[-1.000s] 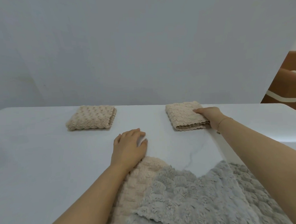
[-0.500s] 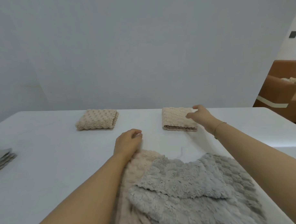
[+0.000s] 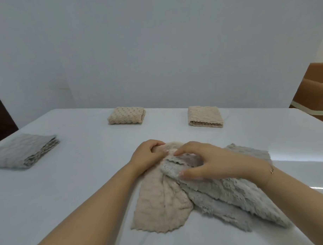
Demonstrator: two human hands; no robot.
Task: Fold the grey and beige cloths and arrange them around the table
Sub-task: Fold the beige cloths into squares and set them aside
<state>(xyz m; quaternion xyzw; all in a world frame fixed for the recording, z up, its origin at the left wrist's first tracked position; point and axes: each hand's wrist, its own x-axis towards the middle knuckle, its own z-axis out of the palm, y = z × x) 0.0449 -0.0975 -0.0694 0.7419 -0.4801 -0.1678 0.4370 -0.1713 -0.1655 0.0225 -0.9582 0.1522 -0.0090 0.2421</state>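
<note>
Loose beige cloth (image 3: 160, 204) near front of white bench (image 3: 85, 180), partly under crumpled grey cloth (image 3: 223, 199). Left hand (image 3: 147, 155) with fingers curled, gripping far end of beige cloth. Right hand (image 3: 213, 162) now back from far folded beige cloth (image 3: 204, 116), fingers pinching grey cloth edge. Second folded beige cloth (image 3: 126, 115) near far edge, well apart from the first. Folded grey cloth (image 3: 24, 152) at left edge, now in view. Bare bench between the folded cloths and the hands.
</note>
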